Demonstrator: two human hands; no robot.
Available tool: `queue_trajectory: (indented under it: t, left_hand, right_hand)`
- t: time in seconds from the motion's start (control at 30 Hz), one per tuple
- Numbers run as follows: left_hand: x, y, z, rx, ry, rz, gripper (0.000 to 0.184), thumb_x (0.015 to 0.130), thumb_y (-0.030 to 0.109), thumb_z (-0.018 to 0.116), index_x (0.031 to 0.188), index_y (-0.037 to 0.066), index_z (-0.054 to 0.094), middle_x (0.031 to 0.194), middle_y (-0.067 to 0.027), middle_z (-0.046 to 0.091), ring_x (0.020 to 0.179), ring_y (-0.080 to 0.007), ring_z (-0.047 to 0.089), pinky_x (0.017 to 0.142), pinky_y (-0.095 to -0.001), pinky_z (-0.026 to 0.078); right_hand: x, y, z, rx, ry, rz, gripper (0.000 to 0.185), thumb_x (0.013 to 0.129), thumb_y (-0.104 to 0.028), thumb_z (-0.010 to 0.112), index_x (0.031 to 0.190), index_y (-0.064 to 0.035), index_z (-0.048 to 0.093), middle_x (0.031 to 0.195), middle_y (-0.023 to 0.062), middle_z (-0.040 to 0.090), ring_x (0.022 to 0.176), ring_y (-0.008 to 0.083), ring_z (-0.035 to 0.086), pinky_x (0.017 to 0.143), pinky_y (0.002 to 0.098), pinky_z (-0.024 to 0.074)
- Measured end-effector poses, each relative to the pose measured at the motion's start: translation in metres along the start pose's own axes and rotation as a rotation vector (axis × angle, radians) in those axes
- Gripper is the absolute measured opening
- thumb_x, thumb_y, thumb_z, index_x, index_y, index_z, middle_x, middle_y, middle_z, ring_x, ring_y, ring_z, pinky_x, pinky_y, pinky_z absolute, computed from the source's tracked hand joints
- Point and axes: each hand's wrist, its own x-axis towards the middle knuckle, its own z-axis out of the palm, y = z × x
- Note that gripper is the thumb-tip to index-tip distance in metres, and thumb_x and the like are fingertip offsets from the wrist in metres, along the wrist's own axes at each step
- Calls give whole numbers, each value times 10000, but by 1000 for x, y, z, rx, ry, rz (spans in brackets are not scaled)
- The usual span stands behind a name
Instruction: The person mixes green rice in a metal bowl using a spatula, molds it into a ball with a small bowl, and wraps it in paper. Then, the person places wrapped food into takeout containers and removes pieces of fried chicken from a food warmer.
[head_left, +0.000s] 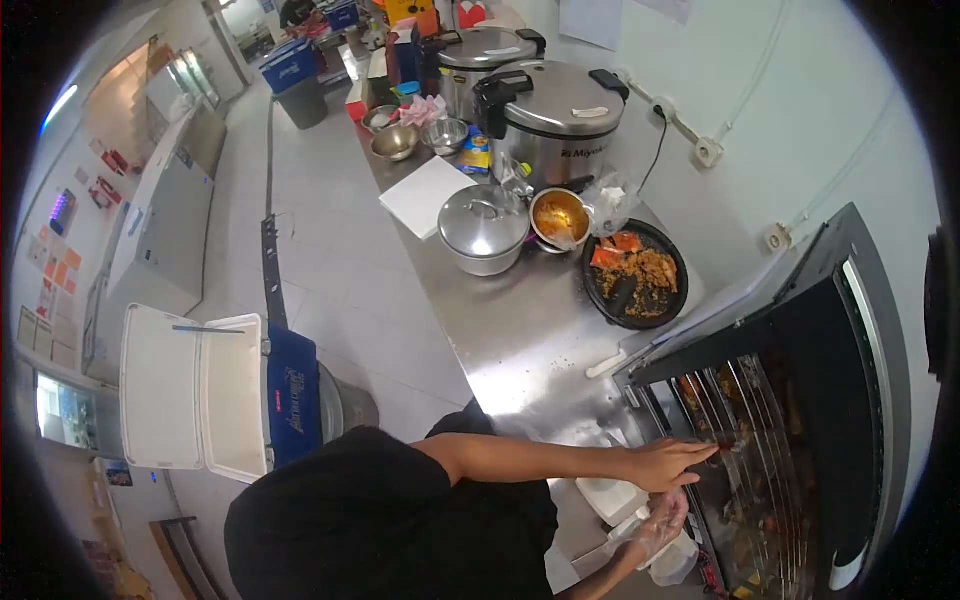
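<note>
My left hand (668, 465) is open, its fingers stretched toward the wire racks (755, 460) of a dark glass-sided food cabinet (800, 300). Brown food shows dimly behind the racks. Just below it and close to it, my right hand (662, 522) has its palm turned up and its fingers bent. Thin clear plastic like a disposable glove covers it; whether it grips anything is unclear. Under the hands are a white container (610, 498) and a clear plastic tub (675, 560), both partly hidden.
A black stone mortar (600, 300) with chopped food stands on the steel counter (450, 290). Beyond are a lidded pot (483, 225), a bowl of orange sauce (560, 218) and large rice cookers (555, 110). An open blue cooler (290, 390) stands behind me.
</note>
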Motion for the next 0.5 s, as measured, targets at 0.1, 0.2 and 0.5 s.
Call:
queue_trajectory:
  t: [0.1,0.2,0.5]
  left_hand:
    - [-9,-14,-6,-11,17,-43,601,981,215,543,1484,-23,315,1483,-240,409,1315,-364,479,1093,-403,411]
    - [-60,-40,-37,-86,41,-188,484,931,143,586,1399,73,484,1261,-198,610,1087,-330,617,944,-383,507]
    - [-204,-66,-36,5,-144,-535,285,919,150,662,1159,-4,660,1061,-178,708,875,-278,700,732,-356,553]
  right_hand:
    - [12,-10,-8,-195,-63,-118,276,980,-218,613,1140,7,624,1039,120,669,926,187,616,841,314,496]
    - [-9,-40,-10,-367,-8,-146,216,964,-86,608,1140,37,635,1071,138,675,1006,212,622,916,335,489]
    - [56,-28,-9,-108,309,-216,387,995,-238,581,1273,32,589,1218,169,670,1160,261,623,1005,338,462]
